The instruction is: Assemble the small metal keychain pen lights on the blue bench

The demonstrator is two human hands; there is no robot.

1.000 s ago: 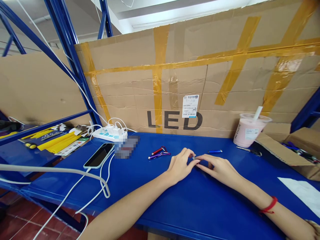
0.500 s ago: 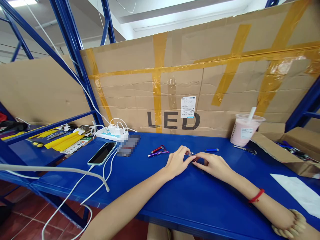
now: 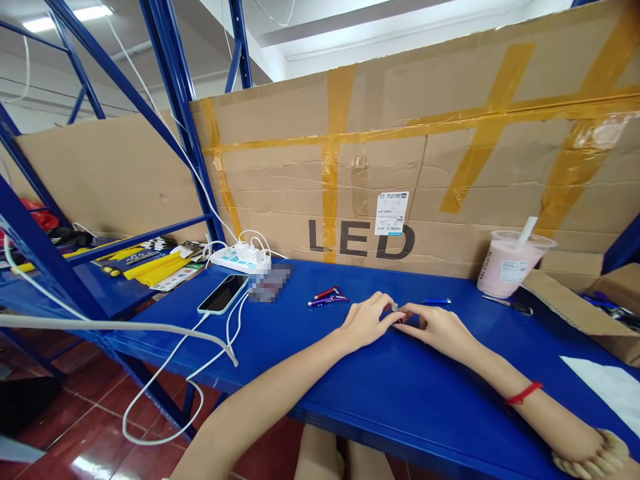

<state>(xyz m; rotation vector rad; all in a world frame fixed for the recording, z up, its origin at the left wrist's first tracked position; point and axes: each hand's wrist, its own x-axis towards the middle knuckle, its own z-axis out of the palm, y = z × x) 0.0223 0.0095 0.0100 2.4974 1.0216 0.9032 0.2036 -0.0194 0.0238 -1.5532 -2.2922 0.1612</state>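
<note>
My left hand [image 3: 370, 321] and my right hand [image 3: 437, 328] meet over the blue tabletop, fingertips almost touching. Both pinch a small red-and-silver metal piece [image 3: 395, 308], mostly hidden by the fingers, so its exact kind is unclear. Left of my hands lie two slim metal tubes that look like keychain penlights: a red tube [image 3: 327, 293] behind a purple tube [image 3: 327, 302]. Beyond my right hand rests a similar blue tube [image 3: 436, 301].
A phone [image 3: 223, 293] on a white cable lies at left, near a power strip [image 3: 240, 257]. At right stand a pink drink cup [image 3: 514, 265] and an open cardboard box [image 3: 565, 303], with a dark slim tool [image 3: 510, 305] and white paper [image 3: 607, 387] nearby. Cardboard [image 3: 280, 200] walls the back.
The view has turned slightly left, so everything appears shifted to the right. My hands keep nearly the same pinch on the small piece; the other things stay in place.
</note>
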